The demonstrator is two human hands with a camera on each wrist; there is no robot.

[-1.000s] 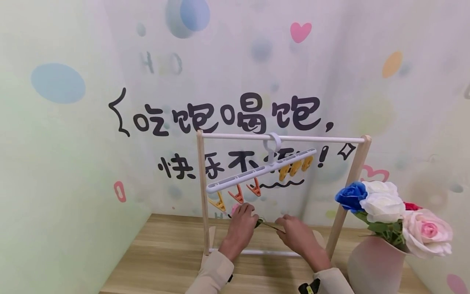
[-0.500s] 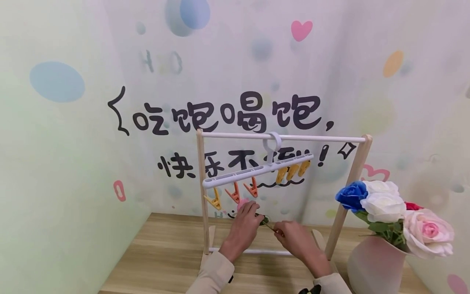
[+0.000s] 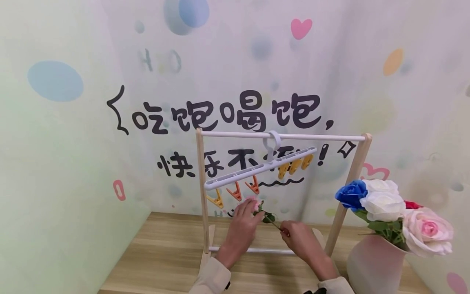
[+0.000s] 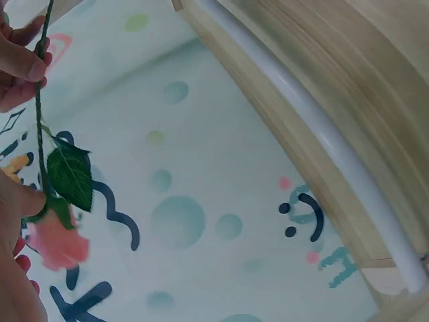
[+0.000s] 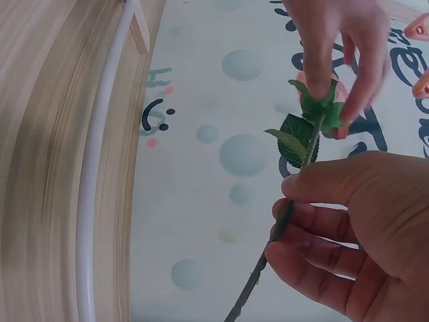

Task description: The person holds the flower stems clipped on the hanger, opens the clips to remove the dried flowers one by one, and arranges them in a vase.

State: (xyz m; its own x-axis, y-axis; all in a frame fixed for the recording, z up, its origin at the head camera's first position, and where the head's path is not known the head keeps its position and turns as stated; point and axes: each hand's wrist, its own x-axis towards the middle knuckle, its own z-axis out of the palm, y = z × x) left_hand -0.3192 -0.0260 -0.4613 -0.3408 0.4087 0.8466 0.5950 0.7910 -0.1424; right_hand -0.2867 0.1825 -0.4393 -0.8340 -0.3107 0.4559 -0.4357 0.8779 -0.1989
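Observation:
An artificial pink rose (image 3: 253, 203) with a green stem and leaves is between both hands, below the clips of a pale hanger (image 3: 257, 169). My left hand (image 3: 240, 230) holds the bloom end; in the right wrist view its thumb lies on the green sepals, with fingers at the bloom's far side, slightly blurred. My right hand (image 3: 302, 241) pinches the stem (image 5: 285, 218) lower down between thumb and fingertips. Part of the bloom is hidden behind the left fingers. Nearest above it are two orange clips (image 3: 253, 185) and a yellow clip (image 3: 216, 199).
The hanger hooks over the white top bar (image 3: 315, 137) of a wooden-sided rack (image 3: 354, 175). Several yellow clips (image 3: 294, 166) hang at its right end. At the right stands a pinkish vase (image 3: 376, 265) with blue, white, red and pink roses. A low bar (image 3: 268, 250) crosses the wooden table.
The bloom has moved right and more of it and its leaves now shows past the left fingers. The hanger has swung slightly. Both hands keep to the rose.

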